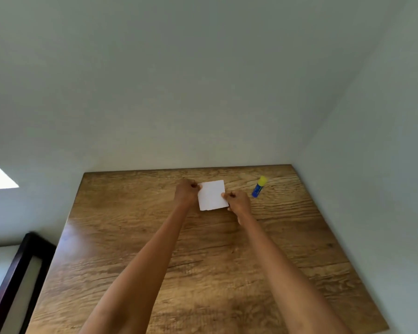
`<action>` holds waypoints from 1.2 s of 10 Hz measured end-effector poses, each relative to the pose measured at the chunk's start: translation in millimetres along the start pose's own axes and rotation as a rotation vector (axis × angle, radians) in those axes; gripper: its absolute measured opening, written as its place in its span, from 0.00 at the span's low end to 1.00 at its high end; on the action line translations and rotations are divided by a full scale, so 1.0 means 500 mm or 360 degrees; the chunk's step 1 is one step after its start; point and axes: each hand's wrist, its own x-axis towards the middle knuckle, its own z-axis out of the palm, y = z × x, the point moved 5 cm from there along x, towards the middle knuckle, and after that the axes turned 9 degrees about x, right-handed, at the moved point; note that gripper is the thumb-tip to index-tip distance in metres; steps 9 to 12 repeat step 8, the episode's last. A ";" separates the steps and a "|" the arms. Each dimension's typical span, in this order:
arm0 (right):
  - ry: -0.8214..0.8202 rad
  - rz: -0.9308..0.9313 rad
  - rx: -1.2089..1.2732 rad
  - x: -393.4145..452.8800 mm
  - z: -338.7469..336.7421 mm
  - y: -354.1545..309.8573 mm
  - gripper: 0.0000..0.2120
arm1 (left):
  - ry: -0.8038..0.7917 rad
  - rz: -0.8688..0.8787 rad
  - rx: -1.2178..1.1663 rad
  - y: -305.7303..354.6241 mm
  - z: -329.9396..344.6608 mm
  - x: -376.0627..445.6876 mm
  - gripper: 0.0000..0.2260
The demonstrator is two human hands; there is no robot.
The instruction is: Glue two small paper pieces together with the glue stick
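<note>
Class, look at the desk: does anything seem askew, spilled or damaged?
Nothing much. The white paper, held at its edges by the left hand and right hand, sits slightly rotated. The glue stick lies capped on its side.

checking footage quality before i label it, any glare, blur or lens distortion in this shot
Head view: wide-angle warp stretches the forearms and splays the wooden table; a soft sheen lies on its left side. Head view: the white paper is nearly blown out, so any seam is unreadable. Head view: slightly soft at the left hand, right hand and glue stick.
</note>
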 end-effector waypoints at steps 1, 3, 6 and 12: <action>0.0049 0.0011 -0.0110 0.030 -0.007 0.008 0.08 | 0.0070 -0.0059 0.0055 -0.001 0.022 0.008 0.10; 0.0074 -0.0126 -0.0407 0.030 -0.001 0.008 0.18 | 0.0177 -0.0013 0.0264 -0.007 0.044 0.003 0.17; 0.0026 -0.0164 -0.0473 0.015 0.004 0.002 0.20 | 0.0359 0.0254 0.0765 -0.016 0.070 -0.054 0.18; 0.0125 -0.0407 -0.0228 -0.015 -0.030 0.004 0.06 | 0.0453 0.0285 0.0687 -0.011 0.062 -0.102 0.17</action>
